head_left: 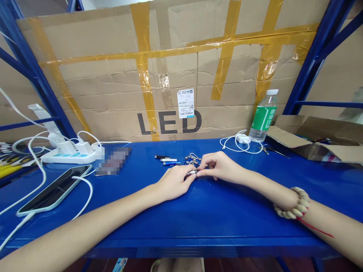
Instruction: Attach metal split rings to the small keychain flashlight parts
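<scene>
My left hand (176, 182) is closed around a small silver cylinder (191, 172), perhaps a mini penlight, with only its right end showing. At that end, the thumb and fingers of my right hand (214, 166) pinch together; whether they hold the cylinder itself or a tiny part at its tip is hidden. Just behind my hands lies a small heap of round metal pieces (189, 158) with clasps. To its left, three short pen-like tubes lie side by side: a black one (162, 156), a white one (168, 160) and a blue one (171, 164).
On the left are a phone (55, 190) with white cables and a power strip (69, 155). At the back right stand a water bottle (263, 115), a coiled white cable (243, 139) and an open cardboard box (320, 141). A large carton (113, 83) walls off the blue table (181, 219).
</scene>
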The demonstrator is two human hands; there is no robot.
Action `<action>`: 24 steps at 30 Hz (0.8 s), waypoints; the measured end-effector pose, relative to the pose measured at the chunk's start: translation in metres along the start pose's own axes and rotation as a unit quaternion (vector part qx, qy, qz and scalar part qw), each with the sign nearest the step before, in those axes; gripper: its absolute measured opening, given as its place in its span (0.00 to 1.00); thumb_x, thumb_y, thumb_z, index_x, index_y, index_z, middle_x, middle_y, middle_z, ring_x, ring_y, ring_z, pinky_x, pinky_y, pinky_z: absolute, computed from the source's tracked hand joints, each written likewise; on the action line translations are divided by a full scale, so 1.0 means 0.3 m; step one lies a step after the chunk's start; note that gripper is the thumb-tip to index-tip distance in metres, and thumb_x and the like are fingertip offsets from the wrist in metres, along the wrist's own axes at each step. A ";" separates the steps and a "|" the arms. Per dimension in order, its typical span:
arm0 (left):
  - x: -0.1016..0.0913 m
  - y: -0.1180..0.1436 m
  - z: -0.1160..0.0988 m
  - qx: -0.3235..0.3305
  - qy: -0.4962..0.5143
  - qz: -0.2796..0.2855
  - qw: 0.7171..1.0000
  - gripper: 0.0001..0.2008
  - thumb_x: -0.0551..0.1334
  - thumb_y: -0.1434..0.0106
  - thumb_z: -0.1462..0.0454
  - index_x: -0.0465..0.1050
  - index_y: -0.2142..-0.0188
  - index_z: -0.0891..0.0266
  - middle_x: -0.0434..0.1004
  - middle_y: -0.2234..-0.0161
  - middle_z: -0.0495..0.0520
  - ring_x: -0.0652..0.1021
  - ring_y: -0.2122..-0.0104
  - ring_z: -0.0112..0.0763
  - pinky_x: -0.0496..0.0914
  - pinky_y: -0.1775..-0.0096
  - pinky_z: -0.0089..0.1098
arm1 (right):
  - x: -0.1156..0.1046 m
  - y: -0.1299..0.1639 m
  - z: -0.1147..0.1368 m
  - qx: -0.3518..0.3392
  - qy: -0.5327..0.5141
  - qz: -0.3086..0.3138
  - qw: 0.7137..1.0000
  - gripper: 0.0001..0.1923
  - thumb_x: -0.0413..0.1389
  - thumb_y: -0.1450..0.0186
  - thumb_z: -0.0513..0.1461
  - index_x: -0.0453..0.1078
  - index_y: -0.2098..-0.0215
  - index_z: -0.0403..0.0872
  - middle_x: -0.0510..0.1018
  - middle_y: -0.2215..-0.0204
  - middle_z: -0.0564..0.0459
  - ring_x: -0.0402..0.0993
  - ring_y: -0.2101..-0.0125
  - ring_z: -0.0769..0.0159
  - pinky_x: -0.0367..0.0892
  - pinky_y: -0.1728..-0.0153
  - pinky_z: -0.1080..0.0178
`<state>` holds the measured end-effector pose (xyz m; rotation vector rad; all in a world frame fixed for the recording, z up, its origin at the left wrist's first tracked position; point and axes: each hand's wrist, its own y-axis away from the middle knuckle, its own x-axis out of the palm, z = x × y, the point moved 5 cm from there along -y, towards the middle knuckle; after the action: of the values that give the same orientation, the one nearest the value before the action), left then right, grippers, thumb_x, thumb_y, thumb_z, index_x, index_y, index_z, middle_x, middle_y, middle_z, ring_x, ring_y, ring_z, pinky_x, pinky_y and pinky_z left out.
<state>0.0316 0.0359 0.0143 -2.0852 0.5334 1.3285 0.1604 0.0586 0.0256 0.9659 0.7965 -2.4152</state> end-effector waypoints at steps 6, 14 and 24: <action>-0.001 0.004 -0.005 0.019 -0.017 -0.002 1.000 0.12 0.47 0.35 0.63 0.68 0.62 0.61 0.75 0.63 0.52 0.74 0.64 0.33 0.65 0.64 0.29 | 0.010 0.001 -0.035 0.072 0.016 -0.004 0.997 0.14 0.59 0.48 0.48 0.73 0.75 0.45 0.74 0.82 0.56 0.65 0.87 0.75 0.59 0.82 0.70; -0.003 0.006 -0.002 0.029 0.004 -0.020 0.999 0.11 0.49 0.35 0.63 0.69 0.64 0.61 0.75 0.65 0.51 0.74 0.65 0.31 0.65 0.63 0.28 | 0.023 0.002 -0.030 0.133 -0.026 0.001 0.991 0.16 0.59 0.49 0.50 0.72 0.78 0.44 0.74 0.83 0.55 0.63 0.88 0.76 0.57 0.84 0.71; -0.017 0.009 -0.005 0.018 0.065 -0.048 0.997 0.11 0.50 0.36 0.64 0.64 0.55 0.57 0.73 0.58 0.50 0.74 0.59 0.32 0.66 0.60 0.29 | 0.033 0.001 -0.031 0.184 -0.114 -0.014 0.976 0.20 0.58 0.50 0.52 0.67 0.83 0.43 0.64 0.91 0.59 0.59 0.90 0.77 0.52 0.88 0.72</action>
<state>0.0289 0.0330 0.0185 -2.1492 0.5007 1.1266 0.1583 0.0627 0.0127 0.7842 0.2883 -2.6920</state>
